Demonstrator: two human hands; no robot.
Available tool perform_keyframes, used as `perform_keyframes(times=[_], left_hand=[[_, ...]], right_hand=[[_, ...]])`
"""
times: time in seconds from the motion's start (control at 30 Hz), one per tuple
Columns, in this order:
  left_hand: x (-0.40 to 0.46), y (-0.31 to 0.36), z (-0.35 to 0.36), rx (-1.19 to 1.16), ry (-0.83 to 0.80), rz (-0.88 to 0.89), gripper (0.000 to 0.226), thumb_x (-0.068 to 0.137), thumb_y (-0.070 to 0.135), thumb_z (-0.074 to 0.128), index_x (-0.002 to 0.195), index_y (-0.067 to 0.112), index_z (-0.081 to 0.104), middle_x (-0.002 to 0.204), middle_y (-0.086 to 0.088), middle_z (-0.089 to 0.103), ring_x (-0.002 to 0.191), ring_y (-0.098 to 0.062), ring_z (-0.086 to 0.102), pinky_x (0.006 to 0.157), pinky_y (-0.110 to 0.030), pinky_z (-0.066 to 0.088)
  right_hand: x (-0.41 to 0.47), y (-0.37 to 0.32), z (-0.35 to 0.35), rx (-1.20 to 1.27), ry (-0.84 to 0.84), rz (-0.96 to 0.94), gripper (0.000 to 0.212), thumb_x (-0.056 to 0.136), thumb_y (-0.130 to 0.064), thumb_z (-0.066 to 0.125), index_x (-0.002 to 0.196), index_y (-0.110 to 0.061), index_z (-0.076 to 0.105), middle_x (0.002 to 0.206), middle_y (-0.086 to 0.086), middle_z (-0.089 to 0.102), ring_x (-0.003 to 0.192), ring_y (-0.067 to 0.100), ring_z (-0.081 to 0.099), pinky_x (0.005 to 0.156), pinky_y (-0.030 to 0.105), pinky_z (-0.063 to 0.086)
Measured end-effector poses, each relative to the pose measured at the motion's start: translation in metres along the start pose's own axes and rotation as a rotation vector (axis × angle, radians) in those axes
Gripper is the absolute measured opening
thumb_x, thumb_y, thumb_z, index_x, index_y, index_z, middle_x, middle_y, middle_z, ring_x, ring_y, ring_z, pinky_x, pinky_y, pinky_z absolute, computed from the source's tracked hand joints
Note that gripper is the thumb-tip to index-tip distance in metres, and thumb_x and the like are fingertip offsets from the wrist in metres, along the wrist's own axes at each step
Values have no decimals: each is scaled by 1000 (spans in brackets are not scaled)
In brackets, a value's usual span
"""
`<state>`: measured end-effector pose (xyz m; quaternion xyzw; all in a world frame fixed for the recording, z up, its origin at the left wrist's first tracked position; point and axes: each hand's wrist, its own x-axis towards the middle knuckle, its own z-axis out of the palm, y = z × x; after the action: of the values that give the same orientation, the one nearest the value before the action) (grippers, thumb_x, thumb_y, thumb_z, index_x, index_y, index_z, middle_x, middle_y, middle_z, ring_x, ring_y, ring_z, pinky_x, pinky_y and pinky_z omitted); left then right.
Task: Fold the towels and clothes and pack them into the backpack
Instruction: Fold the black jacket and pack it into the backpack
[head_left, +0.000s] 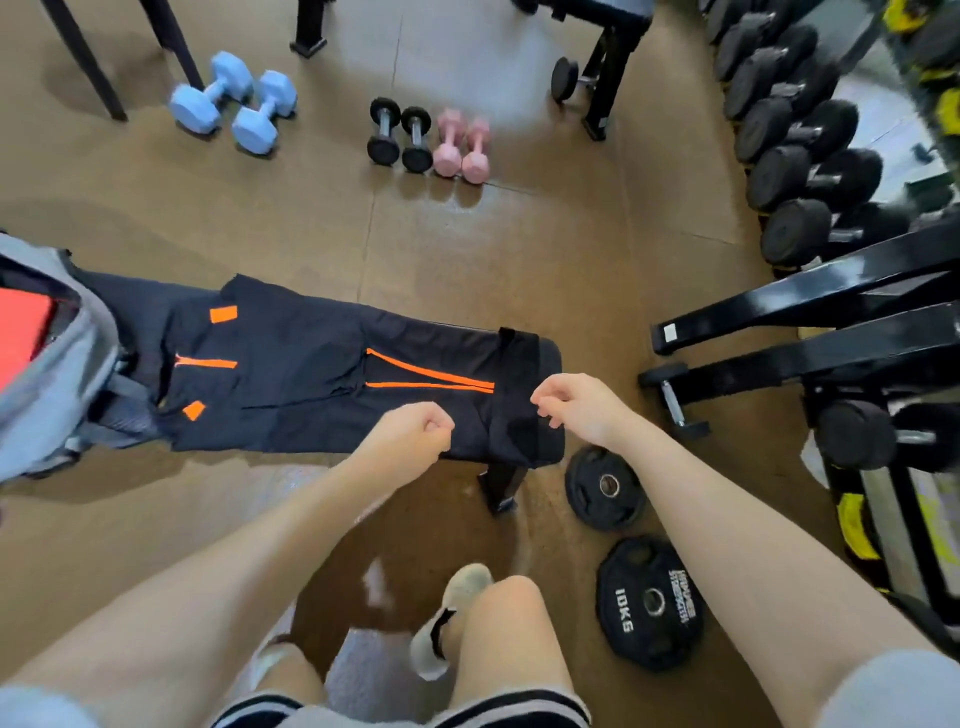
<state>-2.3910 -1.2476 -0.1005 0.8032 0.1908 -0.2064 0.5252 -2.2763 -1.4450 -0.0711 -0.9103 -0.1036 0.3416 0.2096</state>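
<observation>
Nearest to me are my own bare knees and a pale sock-like shoe on the brown rubber floor, with two black round weight plates lying just to my right. Beyond them both my forearms reach out to the long black padded worktop, where the dark navy trousers with orange stripes and patches lie stretched flat along its length. I judge that I am at the folding step for this garment: it is laid out but not yet doubled over. My left hand is curled almost closed, thumb and fingertips pinched on the near edge of the cloth close to the dark waistband end. My right hand is half curled, its fingertips pressed together at the band's outer edge by the end of the worktop; it seems to nip the fabric, though I cannot tell how firmly. The grey fabric backpack stands at the far left end of the worktop with its mouth open, something flat and red showing inside, and the trouser legs run up against it. Next, I think, both pinches must lift the waist end together and carry it over toward the legs, keeping the edges level.
</observation>
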Motion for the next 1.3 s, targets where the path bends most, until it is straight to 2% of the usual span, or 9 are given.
perform_keyframes(times=[0.1,0.23,0.4,0.53,0.7,0.83,0.97,1.13,1.3], left_hand=[[-9,11,12,-35,22,-77,22,85,9,38,86,12,60,93,-5,66,78,-20,56,63,-25,44],[9,20,59,-99,66,-232,19,85,8,40,83,18,57,96,-7,67,79,-20,58,58,-23,41],[62,35,120,-238,210,-390,15,87,12,47,99,16,54,97,-6,64,88,-25,60,62,-25,40],[91,33,165,-297,420,-462,22,88,10,49,108,11,55,89,-2,58,86,-25,58,71,-26,40],[138,-4,223,-347,507,-555,25,90,7,51,114,1,53,92,-5,57,88,-23,54,70,-22,32],[175,-38,253,-304,580,-656,34,89,15,55,122,6,52,121,-14,55,107,-31,55,90,-32,40],[193,-50,270,-235,665,-732,41,91,24,55,129,12,46,129,-12,43,112,-30,50,95,-37,41],[206,-52,278,-196,642,-815,38,89,32,58,117,10,47,108,-15,58,99,-34,56,83,-42,47],[195,-42,278,-261,776,-721,14,86,24,63,86,14,53,81,-2,57,80,-25,55,65,-30,38]], right_hand=[[-17,5,-14,10,1,-16,20,96,-18,45,104,-13,62,98,2,65,86,19,62,79,30,49],[-2,45,-29,-52,-81,-35,21,96,-20,44,107,-15,61,99,1,64,85,14,59,69,22,46],[76,89,-69,-234,-202,-116,28,97,-18,41,114,-6,60,114,11,61,107,28,55,95,40,46],[134,103,-77,-369,-315,-268,31,97,-13,44,123,-3,56,128,11,56,117,28,50,97,32,39],[214,134,-27,-294,-185,-328,31,95,-14,47,126,-12,50,133,8,46,120,25,50,103,35,40],[266,147,8,-399,-162,-443,33,96,-14,46,129,-12,47,136,9,44,123,27,45,105,37,35],[308,157,23,-495,-72,-493,44,95,-19,50,137,-13,39,142,8,39,129,29,37,106,42,34],[335,165,30,-454,-61,-476,43,89,-23,60,129,-15,47,123,8,57,115,31,51,100,46,42],[327,166,15,-490,-49,-605,27,86,-24,63,109,-10,63,118,9,56,112,32,44,93,43,39]])
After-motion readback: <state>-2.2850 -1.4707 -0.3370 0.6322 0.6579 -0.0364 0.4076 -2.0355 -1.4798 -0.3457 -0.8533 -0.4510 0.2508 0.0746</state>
